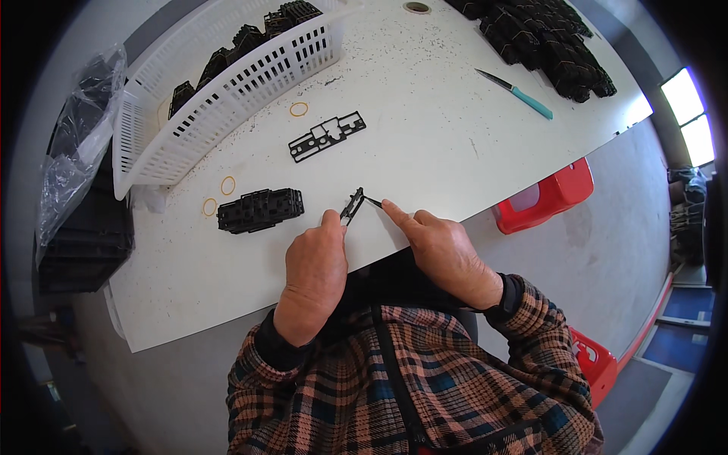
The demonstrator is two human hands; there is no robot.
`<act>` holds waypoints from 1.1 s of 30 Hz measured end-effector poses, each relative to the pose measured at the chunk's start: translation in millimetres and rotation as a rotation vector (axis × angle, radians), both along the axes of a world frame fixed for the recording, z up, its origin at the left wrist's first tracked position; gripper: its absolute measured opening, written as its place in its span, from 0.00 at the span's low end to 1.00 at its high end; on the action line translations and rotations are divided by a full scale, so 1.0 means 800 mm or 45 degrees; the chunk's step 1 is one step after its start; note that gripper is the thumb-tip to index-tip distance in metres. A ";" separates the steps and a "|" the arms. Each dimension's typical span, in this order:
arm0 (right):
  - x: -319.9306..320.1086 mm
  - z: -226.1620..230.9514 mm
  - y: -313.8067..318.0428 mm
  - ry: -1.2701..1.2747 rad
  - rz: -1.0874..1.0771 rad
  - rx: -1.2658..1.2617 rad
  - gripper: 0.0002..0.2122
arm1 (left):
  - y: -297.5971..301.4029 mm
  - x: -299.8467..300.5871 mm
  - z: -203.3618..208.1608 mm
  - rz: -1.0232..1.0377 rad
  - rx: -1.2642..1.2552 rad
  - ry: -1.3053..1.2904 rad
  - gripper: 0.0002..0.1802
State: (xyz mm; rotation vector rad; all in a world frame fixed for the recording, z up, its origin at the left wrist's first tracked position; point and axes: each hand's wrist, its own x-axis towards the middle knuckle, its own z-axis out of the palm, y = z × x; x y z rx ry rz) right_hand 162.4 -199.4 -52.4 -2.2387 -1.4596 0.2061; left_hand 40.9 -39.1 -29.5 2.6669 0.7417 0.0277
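My left hand (pixel 315 262) is closed on the near end of a black plastic frame part (pixel 353 205), holding it tilted up above the table edge. In my closed right hand (pixel 446 246) is a thin dark blade (pixel 372 202); its handle is hidden in the palm. The index finger lies along the blade, and its tip meets or nearly meets the right side of the part. A stack of similar black parts (pixel 262 210) lies left of my left hand. Farther off, one flat black frame part (pixel 327 136) rests alone on the white table (pixel 425 129).
A white slotted basket (pixel 235 98) with black bundles stands at the back left. Yellow rubber bands (pixel 228 185) lie nearby. A teal-handled knife (pixel 531 102), banded black bundles (pixel 542 45) and a tape roll (pixel 416 7) are farther back. Red stools (pixel 546 199) stand at the right.
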 end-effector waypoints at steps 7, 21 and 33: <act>-0.009 -0.003 0.004 0.000 -0.068 0.005 0.32 | -0.003 0.000 0.001 0.002 0.006 0.009 0.09; -0.003 -0.004 0.004 0.041 -0.006 0.059 0.30 | -0.005 0.000 -0.001 -0.017 0.053 -0.036 0.09; -0.003 -0.002 0.003 -0.028 0.037 0.004 0.30 | -0.009 -0.002 -0.007 -0.017 0.086 -0.084 0.09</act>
